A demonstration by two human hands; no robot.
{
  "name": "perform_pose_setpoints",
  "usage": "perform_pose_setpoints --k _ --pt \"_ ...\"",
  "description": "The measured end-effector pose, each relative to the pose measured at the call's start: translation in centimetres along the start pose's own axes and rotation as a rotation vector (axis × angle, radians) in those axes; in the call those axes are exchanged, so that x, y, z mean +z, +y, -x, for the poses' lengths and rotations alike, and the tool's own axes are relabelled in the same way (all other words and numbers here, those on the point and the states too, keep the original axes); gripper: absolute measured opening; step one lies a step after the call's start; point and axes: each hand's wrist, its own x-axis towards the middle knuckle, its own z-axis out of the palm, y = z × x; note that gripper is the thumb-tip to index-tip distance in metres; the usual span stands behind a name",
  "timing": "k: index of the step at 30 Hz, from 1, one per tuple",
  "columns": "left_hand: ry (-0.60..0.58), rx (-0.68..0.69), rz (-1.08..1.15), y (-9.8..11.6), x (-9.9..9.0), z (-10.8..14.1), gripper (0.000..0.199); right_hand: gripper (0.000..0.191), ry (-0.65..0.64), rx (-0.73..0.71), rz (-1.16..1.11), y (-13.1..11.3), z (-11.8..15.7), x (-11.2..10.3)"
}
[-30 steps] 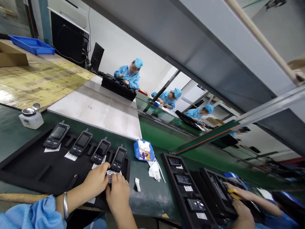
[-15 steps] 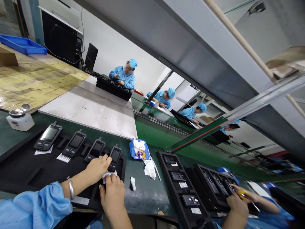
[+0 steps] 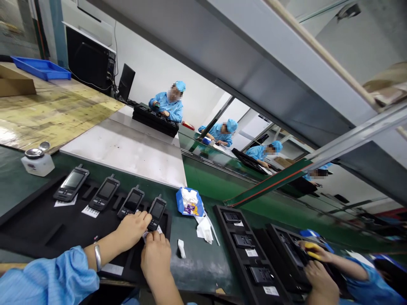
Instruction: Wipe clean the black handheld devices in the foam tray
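Several black handheld radios with screens and stubby antennas lie in a row in a black foam tray (image 3: pixel 28 237). My left hand (image 3: pixel 135 228), with a silver bangle at the wrist, reaches to the lower left side of the rightmost handheld radio (image 3: pixel 157 208). Its fingers are bent and close together, hiding their tips. Just below that radio, my right hand (image 3: pixel 157 254) has its fingers curled at a white paper slip (image 3: pixel 159 229), partly covered by both hands. Another handheld radio (image 3: pixel 131 201) lies just beyond my left knuckles.
A blue bin (image 3: pixel 179 203) holds white papers and small purple-yellow packets. A crumpled white scrap (image 3: pixel 181 248) lies nearby. At left stands a white dispenser bottle (image 3: pixel 37 163). Another foam tray (image 3: pixel 237 254) holds black parts at right, beside a co-worker's hands (image 3: pixel 319 273). A slanted green post (image 3: pixel 267 184) rises behind.
The view has shifted slightly, so the bench appears a little further right. My hands stay at the rightmost radio, with the paper slip more covered. The co-worker's hands at right have moved.
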Motion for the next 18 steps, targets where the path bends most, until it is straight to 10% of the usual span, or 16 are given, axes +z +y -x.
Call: perform_pose_setpoints --k 18 --pt "0.005 0.004 0.048 -0.2 -0.3 0.2 0.016 0.017 0.255 0.077 -0.255 5.1 0.8 0.1"
